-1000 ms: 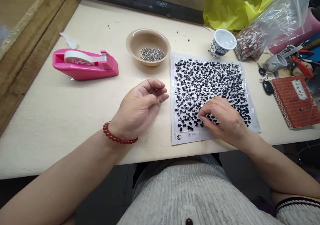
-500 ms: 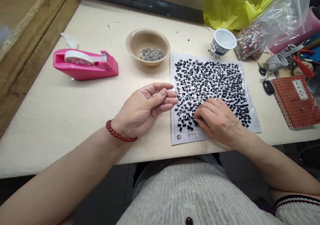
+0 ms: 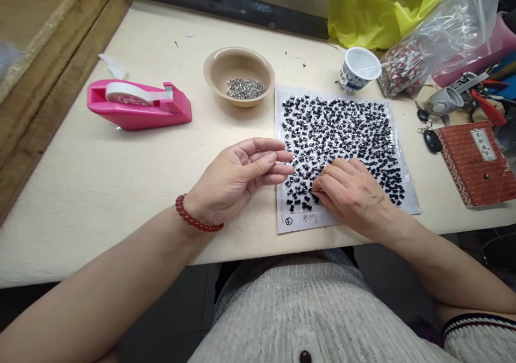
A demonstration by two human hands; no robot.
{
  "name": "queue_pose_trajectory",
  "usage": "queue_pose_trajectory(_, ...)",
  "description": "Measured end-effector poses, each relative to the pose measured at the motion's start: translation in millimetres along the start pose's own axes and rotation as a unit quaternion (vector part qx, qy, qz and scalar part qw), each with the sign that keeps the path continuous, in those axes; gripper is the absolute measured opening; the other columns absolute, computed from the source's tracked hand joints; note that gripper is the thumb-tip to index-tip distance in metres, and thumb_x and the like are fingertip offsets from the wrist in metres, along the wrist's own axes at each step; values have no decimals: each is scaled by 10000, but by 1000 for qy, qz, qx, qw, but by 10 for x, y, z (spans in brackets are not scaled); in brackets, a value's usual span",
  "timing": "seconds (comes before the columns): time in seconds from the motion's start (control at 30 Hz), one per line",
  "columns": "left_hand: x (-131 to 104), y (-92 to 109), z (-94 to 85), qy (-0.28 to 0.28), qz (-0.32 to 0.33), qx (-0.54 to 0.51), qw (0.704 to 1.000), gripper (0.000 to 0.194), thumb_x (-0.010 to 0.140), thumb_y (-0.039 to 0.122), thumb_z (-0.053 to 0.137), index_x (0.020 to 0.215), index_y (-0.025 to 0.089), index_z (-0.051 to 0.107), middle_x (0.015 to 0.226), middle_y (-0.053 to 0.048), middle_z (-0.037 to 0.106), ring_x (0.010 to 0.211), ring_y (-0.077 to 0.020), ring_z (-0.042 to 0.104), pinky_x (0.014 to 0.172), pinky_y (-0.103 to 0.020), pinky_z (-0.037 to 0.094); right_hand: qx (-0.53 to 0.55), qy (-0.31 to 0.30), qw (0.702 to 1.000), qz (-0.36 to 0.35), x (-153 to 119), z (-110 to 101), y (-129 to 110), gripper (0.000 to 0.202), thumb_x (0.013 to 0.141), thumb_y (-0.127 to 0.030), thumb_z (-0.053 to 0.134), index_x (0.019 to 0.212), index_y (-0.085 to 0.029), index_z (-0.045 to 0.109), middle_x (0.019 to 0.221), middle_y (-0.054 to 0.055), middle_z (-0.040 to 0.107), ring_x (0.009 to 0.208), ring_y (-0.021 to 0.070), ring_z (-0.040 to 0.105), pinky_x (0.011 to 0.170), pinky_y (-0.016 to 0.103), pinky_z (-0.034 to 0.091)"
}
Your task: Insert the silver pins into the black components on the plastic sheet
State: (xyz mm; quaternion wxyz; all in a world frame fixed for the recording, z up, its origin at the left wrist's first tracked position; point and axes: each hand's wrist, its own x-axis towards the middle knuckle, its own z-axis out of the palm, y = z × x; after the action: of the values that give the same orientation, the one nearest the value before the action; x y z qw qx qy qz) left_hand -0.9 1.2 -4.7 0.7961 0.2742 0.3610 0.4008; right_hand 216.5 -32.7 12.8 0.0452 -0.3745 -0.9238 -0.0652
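Observation:
My right hand (image 3: 350, 195) rests over the lower part of a white sheet (image 3: 296, 224). Its fingertips are pinched together among rows of small black pieces (image 3: 338, 121), some with thin metal pins sticking up; what the pinch holds is hidden. My left hand (image 3: 245, 177), with a red bead bracelet (image 3: 193, 220) at the wrist, hovers by the sheet's left edge. The left thumb lies against the curved fingers, and anything between them is too small to make out. Behind it, a beige bowl (image 3: 217, 72) contains a heap of small silver metal pieces (image 3: 245, 89).
A pink tape dispenser (image 3: 141, 113) stands left of the bowl. Behind the sheet are a patterned paper cup (image 3: 350, 78), a clear bag (image 3: 407, 64) of red and white pieces and a yellow bag (image 3: 374, 8). A red pouch (image 3: 479, 164) lies at right.
My left hand has shifted slightly right and a little down, its fingertips now over the sheet's left edge. My right hand has stayed almost in place.

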Motion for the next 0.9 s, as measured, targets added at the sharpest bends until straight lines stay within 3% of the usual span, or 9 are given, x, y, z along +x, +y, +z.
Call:
queue_pose_trajectory(0.27,0,1,-9,-34,6,29,999,141,726,177,785,749,123,657,666,-4,686,469,-29,553,461,-99,468,16,24,1000,-3,-15,-25,28,142,888,-124,534,763,-143,597,733,25,590,708,152,447,649,313,289)
queue_pose_trajectory(0.4,-5,-21,2,-24,24,49,998,130,720,157,788,765,123,671,684,-2,677,527,-37,564,514,-111,492,73,60,995,19,-2,-63,52,114,890,-163,552,794,-134,607,747,40,612,725,154,482,663,314,334)
queue_pose_trajectory(0.6,-19,-23,4,-30,-3,34,999,147,727,154,783,815,126,669,739,-9,703,608,-68,645,610,-153,543,176,131,976,16,212,-102,-18,152,903,-256,561,811,-142,598,757,51,634,738,151,530,705,314,407)
queue_pose_trajectory(0.77,-13,-32,5,-19,17,28,999,173,684,212,819,754,125,686,652,13,665,519,-51,570,524,-154,493,181,149,972,5,413,-89,-93,205,920,-340,538,829,-165,589,798,43,638,776,154,535,728,320,401)
queue_pose_trajectory(0.9,-20,-40,25,11,38,38,999,169,644,218,844,697,138,705,628,26,639,484,-34,513,478,-144,447,150,136,979,0,460,-81,-103,166,942,-262,494,828,-176,580,822,32,640,803,152,536,735,328,381)
